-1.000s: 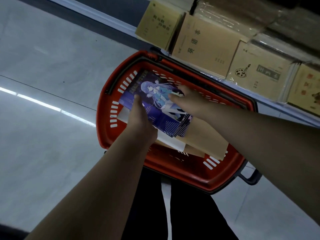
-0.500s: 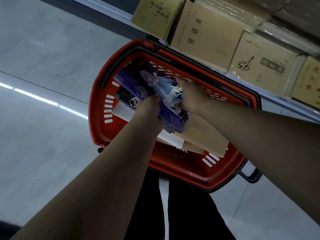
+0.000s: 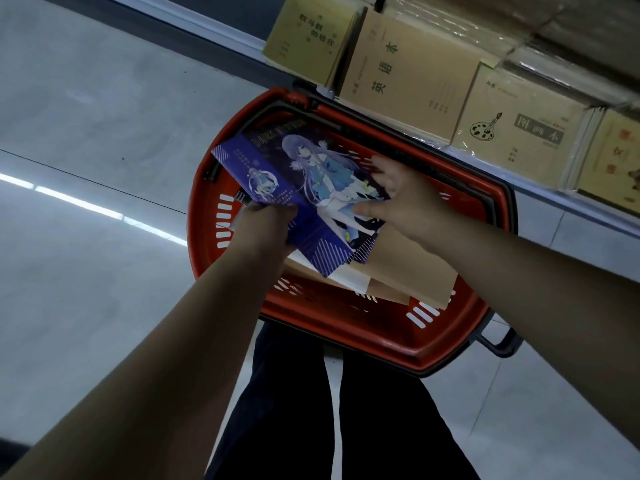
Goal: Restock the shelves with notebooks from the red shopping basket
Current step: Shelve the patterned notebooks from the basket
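Purple notebook (image 3: 304, 188) held between both hands, over red basket (image 3: 446, 344).

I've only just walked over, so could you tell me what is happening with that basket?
A person stands over the red shopping basket on the floor beside a shelf of brown notebooks. Both hands hold a purple illustrated notebook above it: the left hand grips its near edge, the right hand its right side. Brown notebooks lie in the basket beneath it.
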`<state>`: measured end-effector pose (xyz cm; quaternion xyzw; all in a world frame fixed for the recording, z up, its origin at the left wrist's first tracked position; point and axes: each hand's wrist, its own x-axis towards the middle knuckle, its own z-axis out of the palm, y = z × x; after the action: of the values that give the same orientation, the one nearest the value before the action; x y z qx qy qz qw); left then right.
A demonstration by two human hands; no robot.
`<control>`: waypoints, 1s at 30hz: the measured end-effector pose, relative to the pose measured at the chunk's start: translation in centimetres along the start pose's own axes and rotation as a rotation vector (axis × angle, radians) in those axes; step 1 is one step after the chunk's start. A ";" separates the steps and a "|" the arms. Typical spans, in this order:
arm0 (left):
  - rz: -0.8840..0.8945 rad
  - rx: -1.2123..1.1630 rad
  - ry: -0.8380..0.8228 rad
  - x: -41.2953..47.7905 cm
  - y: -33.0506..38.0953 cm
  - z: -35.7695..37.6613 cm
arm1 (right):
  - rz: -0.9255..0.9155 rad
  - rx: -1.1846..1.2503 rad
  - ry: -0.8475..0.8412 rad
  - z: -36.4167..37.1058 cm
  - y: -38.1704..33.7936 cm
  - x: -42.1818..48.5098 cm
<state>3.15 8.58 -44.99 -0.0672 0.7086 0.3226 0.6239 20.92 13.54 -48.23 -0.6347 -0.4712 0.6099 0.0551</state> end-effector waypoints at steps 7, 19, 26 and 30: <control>0.472 0.163 0.111 -3.5 0.5 0.6 | -0.105 0.136 0.178 0.3 -2.5 -4.8; 0.686 0.293 -0.038 -11.6 6.3 1.9 | -0.118 0.400 0.346 -3.9 -8.6 -13.1; 0.707 0.299 -0.171 -14.8 8.4 3.5 | -0.130 0.454 0.412 -5.6 -10.0 -16.1; 0.732 0.360 -0.249 -17.1 8.8 4.3 | -0.165 0.504 0.454 -6.9 -11.0 -18.5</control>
<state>6.00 12.52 -25.89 0.3381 0.6498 0.3996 0.5511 24.33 10.73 -26.05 -0.6804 -0.3313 0.5438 0.3627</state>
